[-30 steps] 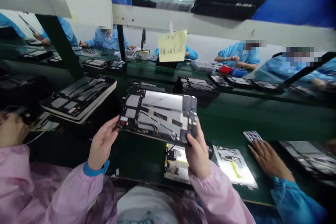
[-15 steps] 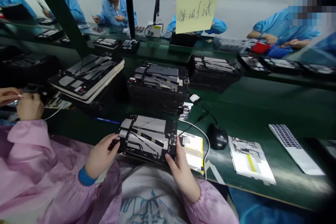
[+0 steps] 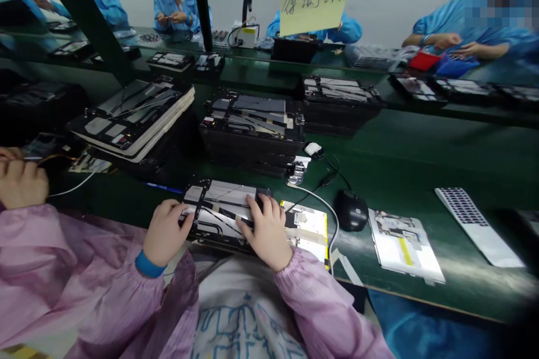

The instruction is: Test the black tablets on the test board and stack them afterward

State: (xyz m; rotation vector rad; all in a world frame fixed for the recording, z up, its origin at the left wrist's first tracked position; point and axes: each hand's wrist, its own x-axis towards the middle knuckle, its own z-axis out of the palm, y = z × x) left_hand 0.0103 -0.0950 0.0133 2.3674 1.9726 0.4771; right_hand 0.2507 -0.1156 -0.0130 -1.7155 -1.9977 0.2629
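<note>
An opened tablet [image 3: 223, 205], its back cover off and boards and cables showing, rests on the near edge of the green bench [image 3: 421, 151]. My left hand [image 3: 165, 233] grips its left edge with curled fingers. My right hand [image 3: 263, 231] lies on top of the tablet's right part, fingers bent and pressing down on it. A white and yellow panel [image 3: 309, 230] lies under the tablet's right end.
A black mouse [image 3: 352, 210] and its cable sit to the right, then a white part [image 3: 403, 244] and a grey keypad [image 3: 475, 224]. Stacks of opened tablets [image 3: 252, 123] stand behind. Another person's hand [image 3: 21, 179] works at left. Workers in blue sit across.
The tablet came down from mid-air to the bench edge. My right hand shifted from its right edge onto its top. The hand in a blue sleeve at right has gone.
</note>
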